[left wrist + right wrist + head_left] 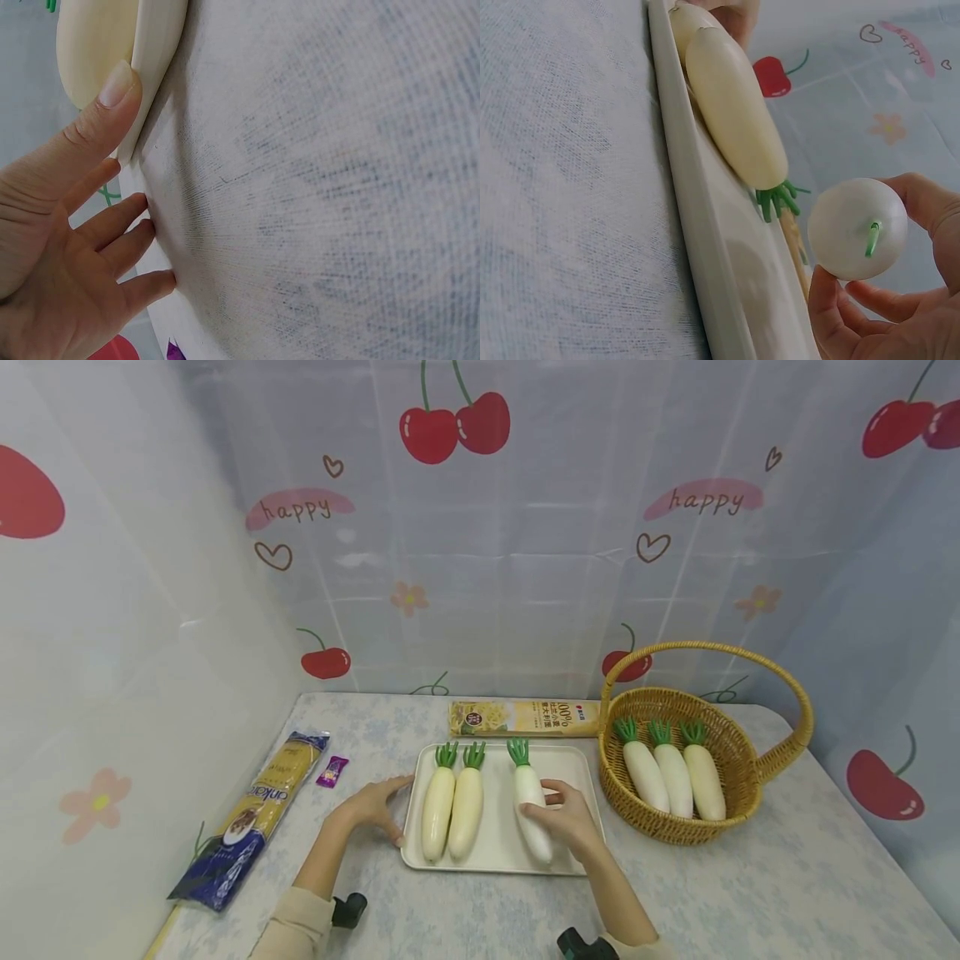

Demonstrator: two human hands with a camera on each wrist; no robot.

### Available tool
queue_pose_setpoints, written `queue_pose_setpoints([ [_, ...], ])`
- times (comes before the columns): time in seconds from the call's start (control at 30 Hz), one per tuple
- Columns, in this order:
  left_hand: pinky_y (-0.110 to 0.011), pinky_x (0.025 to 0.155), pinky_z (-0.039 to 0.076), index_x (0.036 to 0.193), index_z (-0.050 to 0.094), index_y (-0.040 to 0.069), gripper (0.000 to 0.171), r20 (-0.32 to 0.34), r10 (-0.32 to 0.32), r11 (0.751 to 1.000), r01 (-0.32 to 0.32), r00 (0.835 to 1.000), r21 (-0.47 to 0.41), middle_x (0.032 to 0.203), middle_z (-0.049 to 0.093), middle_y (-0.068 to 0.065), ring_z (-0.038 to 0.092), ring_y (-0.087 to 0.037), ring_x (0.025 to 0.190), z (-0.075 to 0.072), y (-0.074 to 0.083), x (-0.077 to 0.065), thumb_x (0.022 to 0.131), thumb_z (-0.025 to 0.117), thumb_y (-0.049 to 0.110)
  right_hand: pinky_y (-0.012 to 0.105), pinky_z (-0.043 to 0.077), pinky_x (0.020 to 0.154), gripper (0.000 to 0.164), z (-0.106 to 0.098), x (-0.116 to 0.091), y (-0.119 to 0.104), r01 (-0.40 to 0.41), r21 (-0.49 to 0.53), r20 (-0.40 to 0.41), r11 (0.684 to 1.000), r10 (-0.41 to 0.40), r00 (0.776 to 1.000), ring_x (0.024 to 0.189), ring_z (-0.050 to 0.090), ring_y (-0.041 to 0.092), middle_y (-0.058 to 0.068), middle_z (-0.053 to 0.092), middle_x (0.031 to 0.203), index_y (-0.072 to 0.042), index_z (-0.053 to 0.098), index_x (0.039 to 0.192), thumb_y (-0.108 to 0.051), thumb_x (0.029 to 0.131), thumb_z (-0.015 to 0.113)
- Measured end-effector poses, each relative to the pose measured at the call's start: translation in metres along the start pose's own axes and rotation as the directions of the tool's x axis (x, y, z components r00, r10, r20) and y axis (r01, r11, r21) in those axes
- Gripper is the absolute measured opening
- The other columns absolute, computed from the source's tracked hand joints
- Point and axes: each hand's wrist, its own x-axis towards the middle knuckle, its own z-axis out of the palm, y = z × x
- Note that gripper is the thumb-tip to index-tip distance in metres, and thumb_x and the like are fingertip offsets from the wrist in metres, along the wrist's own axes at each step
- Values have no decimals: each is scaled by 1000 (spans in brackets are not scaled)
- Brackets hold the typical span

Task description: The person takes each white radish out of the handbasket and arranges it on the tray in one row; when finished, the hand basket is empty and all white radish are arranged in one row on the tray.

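Observation:
My right hand [572, 820] grips a white radish [528, 793] with green leaves between thumb and fingers, over the right part of a white tray [495, 793]. From the right wrist view, this radish shows end-on and looks raised off the tray. Two cream-coloured radishes, a left one [438, 810] and a right one [467, 810], lie side by side on the tray's left part. At the tray's left edge is my left hand [372, 808], fingers spread and thumb against the rim, as the left wrist view [82, 232] shows.
A wicker basket [630, 806] with a tall handle stands right of the tray, holding three radishes [673, 777]. Behind the tray lies a yellow pasta packet [517, 718]. A blue-and-gold pasta bag [255, 818] and a small purple sweet [332, 772] lie on the left.

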Motion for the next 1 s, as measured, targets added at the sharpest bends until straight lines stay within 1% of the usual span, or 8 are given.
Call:
queue_pose_setpoints([
  [0.37,-56,107,31,142,41,4,106,3,7,1000,-7,1000,-1,143,39,-24,35,-42,132,0,-2,1,49,92,14,34,55,64,59,15,2,2,14,-26,12,1000,-14,1000,82,61,26,23,61,99,8,53,123,-14,74,76],
  [0.6,-55,106,32,142,41,4,106,1,2,1000,-2,1000,-8,142,41,-24,36,-42,131,-1,0,0,49,92,13,35,55,64,61,22,1,3,12,-72,31,997,-10,999,81,61,26,21,61,97,8,52,124,-17,74,76],
  [0.73,-56,106,33,141,41,4,105,5,9,1000,-8,1000,-6,142,40,-25,36,-43,131,-1,0,0,49,92,12,35,55,64,62,25,0,5,30,-103,38,994,-27,999,78,62,24,20,63,94,9,51,124,-19,74,76],
  [0.87,-55,106,33,141,42,4,105,2,11,1000,-11,1000,-10,142,41,-24,37,-42,131,-1,0,0,49,92,12,36,56,65,62,29,0,7,49,-110,43,993,-45,998,78,63,24,20,63,93,11,51,123,-18,75,76],
  [1.0,-55,106,33,141,42,4,105,2,8,1000,-8,1000,-12,142,41,-24,37,-42,131,-1,-1,1,49,92,12,37,56,64,62,33,-1,8,49,-113,49,992,-44,998,78,63,25,20,64,92,12,50,123,-18,75,75],
])
